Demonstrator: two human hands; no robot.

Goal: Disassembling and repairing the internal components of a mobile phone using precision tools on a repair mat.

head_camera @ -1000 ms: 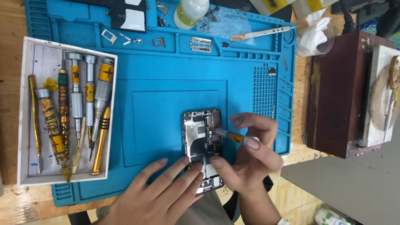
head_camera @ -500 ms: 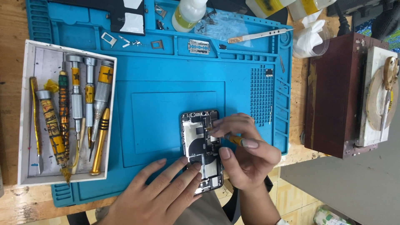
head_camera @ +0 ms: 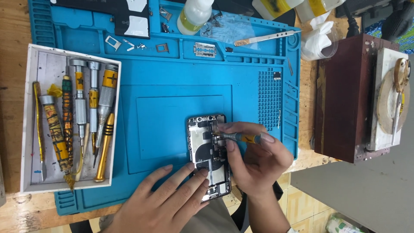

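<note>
Since a moment ago the right hand (head_camera: 254, 162) has shifted little; it still pinches a slim yellow-and-grey screwdriver (head_camera: 239, 137), tip on the upper part of the opened black smartphone (head_camera: 208, 156); the left hand (head_camera: 166, 200), fingers spread flat, presses the phone's lower edge; the phone lies near the front edge of the blue silicone work mat (head_camera: 172, 95), with bare mat left of and above the phone.

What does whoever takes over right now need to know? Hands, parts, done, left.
Left hand: flat, fingertips pinning the lower end of the opened phone on the blue mat.
Right hand: holds a small screwdriver, tip on the phone's upper internals.
Done: phone is open, internals exposed; loose small parts lie along the mat's top edge.
Left: screwdriver is at the phone's upper part; whether the screw there is out cannot be told. Spare drivers sit in the white tray.
</note>
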